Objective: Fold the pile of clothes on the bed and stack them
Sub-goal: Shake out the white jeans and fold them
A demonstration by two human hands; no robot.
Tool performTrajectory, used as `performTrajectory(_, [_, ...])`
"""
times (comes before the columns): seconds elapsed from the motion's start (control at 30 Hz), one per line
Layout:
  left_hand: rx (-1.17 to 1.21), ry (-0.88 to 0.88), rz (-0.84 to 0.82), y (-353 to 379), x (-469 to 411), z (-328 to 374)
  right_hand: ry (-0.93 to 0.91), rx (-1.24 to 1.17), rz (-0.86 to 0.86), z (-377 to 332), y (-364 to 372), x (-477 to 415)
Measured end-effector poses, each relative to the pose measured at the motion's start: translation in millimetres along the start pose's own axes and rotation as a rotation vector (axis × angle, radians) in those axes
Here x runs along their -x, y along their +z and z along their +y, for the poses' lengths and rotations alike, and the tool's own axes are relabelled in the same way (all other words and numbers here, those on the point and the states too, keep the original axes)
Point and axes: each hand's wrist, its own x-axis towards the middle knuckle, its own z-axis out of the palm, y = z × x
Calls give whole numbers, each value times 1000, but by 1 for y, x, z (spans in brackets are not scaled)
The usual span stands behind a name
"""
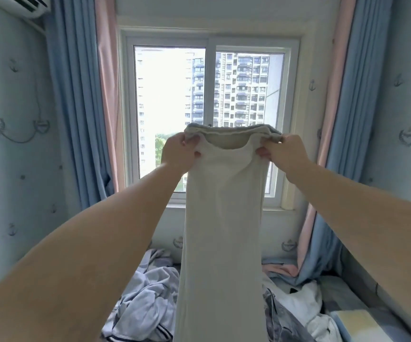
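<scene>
Hands are lifted high in front of the window (pixel 169 99), with both arms stretched forward. The left hand (pixel 178 150) grips the left end of the top edge of a long white garment (pixel 224 218), its fingers curled around the cloth. The right hand (pixel 283 153) holds the right end of the same edge in the same way, fingers closed on the fabric. Between the two hands the top edge is pulled almost straight, and a grey band shows along its far side. The garment hangs down flat from the hands to the bottom of the view. Behind and below it, the pile of clothes (pixel 147 304) lies crumpled on the bed (pixel 337 290), grey pieces on the left, white and dark ones on the right. Blue curtains (pixel 76 107) hang at both sides of the window.
</scene>
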Motion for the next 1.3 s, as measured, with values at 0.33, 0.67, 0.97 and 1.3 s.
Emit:
performTrajectory(0.33, [-37, 209, -34, -40, -25, -33, -87, 64, 69, -1, 46, 19])
performTrajectory(0.67, [-113, -52, -182, -87, 211, -124, -38, 163, -196, 101, 6, 231])
performTrajectory(0.97, [-335, -613, -476, -110, 595, -235, 547, 315, -500, 263, -68, 585])
performTrajectory(1.3, [-546, -992, -745, -139, 777, -258, 837, 542, -811, 280, -121, 763])
